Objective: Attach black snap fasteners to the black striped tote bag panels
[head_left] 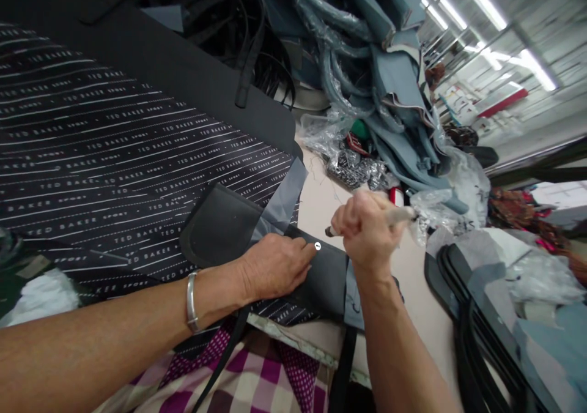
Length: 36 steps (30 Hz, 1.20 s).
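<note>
My left hand (277, 265), a silver bangle at its wrist, rests with curled fingers on a black flat panel (325, 272). A small round white disc (317, 246) with a dark mark lies right at its fingertips. My right hand (367, 226) is closed in a fist around a pale stick-like tool (402, 215), raised just to the right of the disc. The tool's dark end points left; its exact kind is unclear from blur. Grey strips (285, 196) cross the panel, which lies partly over black lining fabric (137, 174) printed with white lettering.
Blue-grey bag parts (394, 82) with plastic-wrapped handles are piled at the back. Black straps (477, 339) and dark pieces lie at the right, beside crumpled clear plastic (541, 275). The pale tabletop (316, 186) shows between them, with its worn front edge near my body.
</note>
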{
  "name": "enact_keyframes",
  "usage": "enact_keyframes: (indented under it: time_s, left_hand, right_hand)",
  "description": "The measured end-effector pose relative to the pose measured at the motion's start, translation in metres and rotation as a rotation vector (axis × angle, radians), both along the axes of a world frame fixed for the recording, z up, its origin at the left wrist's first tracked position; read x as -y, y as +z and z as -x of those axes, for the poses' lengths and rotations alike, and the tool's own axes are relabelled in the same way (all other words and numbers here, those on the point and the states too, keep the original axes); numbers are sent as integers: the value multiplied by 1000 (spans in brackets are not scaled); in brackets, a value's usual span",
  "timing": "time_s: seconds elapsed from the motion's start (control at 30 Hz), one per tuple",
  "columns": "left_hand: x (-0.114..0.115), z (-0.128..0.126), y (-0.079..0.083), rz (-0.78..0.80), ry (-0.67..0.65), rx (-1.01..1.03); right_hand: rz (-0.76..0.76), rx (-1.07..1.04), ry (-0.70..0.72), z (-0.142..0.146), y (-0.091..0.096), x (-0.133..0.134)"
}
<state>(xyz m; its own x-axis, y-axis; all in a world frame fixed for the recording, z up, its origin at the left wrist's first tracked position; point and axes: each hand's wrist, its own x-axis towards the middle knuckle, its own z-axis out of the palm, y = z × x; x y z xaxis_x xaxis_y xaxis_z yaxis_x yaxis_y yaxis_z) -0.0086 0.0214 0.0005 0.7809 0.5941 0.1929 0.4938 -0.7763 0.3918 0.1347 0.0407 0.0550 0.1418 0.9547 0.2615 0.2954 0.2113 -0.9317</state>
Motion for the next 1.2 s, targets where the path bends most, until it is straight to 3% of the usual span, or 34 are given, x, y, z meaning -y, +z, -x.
enact_keyframes:
  time_s: [0.2, 0.27, 0.4, 0.47, 0.57, 0.6, 0.7, 0.8, 0.93, 1.0, 1.1, 1.13, 1.2]
  left_hand:
    - [0, -1, 1, 14, 14, 7]
    - [0, -1, 2, -8, 11, -5]
    - [1, -1, 4, -19, 37, -31]
    - [1, -1, 5, -28, 50, -46]
    - [2, -2, 5, -62, 46, -54]
    - [2, -3, 5, -74, 45, -58]
    - [3, -4, 4, -108, 54, -70]
    - [4, -4, 6, -129, 63, -95]
    - [4, -5, 12, -135, 58, -142]
    - [5, -6, 14, -116, 54, -157]
    - [3, -7, 13, -67, 52, -149]
    - [1, -7, 13, -45, 54, -133]
    - [-7, -4, 14, 37, 53, -92]
  right_hand:
    - [70, 17, 17, -10, -22, 11]
    - [47, -4, -12, -17, -16, 12]
    - [-142, 18, -147, -34, 16, 17]
    - [-149, 264, -264, -53, 25, 25]
    - [84, 748, -401, -100, 17, 48]
    - [147, 817, -430, -118, 11, 58]
    - [243, 863, -479, -168, -10, 87]
    - [259, 840, -473, -195, -22, 111]
    - [179, 799, -389, -173, -11, 147]
    - [191, 809, -216, -144, -1, 172]
    - [331, 921, 207, -100, 3, 207]
    - [351, 968, 280, -89, 1, 215]
    - [326, 1055, 300, -76, -2, 223]
